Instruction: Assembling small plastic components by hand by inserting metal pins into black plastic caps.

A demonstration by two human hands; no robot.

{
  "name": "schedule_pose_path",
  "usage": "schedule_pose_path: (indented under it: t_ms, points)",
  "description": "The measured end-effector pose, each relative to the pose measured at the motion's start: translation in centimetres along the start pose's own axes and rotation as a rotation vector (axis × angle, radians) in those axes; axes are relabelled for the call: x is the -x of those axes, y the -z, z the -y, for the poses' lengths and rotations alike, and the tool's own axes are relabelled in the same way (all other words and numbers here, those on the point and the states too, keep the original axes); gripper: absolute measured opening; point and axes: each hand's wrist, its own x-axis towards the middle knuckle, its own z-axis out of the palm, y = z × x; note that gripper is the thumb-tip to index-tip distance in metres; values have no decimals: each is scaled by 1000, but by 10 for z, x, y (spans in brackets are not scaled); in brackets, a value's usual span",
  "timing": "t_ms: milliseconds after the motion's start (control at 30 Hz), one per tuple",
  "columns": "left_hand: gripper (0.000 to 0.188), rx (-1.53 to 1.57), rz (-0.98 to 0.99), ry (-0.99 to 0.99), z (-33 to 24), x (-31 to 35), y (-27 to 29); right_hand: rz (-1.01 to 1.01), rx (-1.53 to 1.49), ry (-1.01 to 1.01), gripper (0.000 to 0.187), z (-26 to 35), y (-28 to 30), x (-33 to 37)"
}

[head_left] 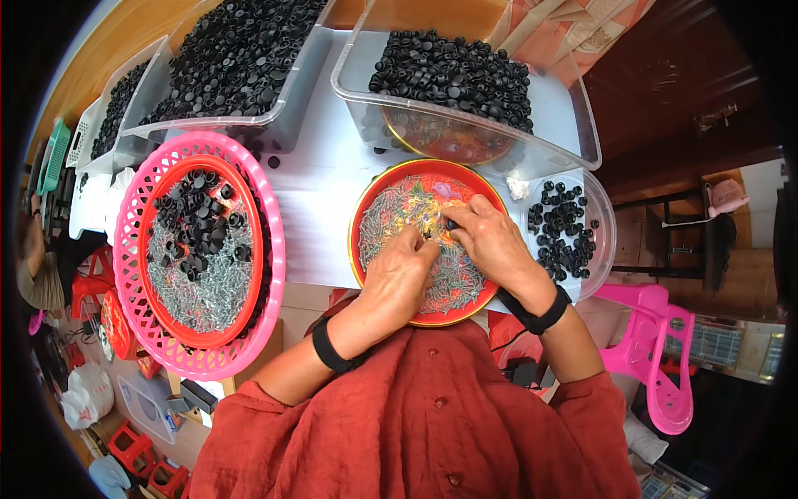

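Both hands work over a round red tray with a yellow rim [355,241], close to the front of my body. Thin silver screws [455,279] lie spread in it over a printed floral bottom. My right hand [497,243] pinches a small black plastic part [451,224] between thumb and fingers. Beside it, my left hand [394,273] has its thumb and fingers closed together just above the screws. Whatever those left fingertips may hold is too small or hidden. The two sets of fingertips are a short way apart. Each wrist wears a black band.
At the left, a pink lattice basket [131,274] holds a red dish [148,287] of screws and black caps. Clear bins [353,87] of black parts stand behind. A round clear tub [605,249] of black pieces is right of the tray, a pink plastic stool [657,333] beyond.
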Motion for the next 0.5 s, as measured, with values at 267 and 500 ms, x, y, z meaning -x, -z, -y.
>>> schedule_pose_path:
  t_ms: [267,500]
  points:
    - [14,-125,-74,-52,10,-1,-6,-185,-92,47,19,9,24,5]
    - [9,47,-220,3,6,-8,7,-750,135,94,25,22,99,-18]
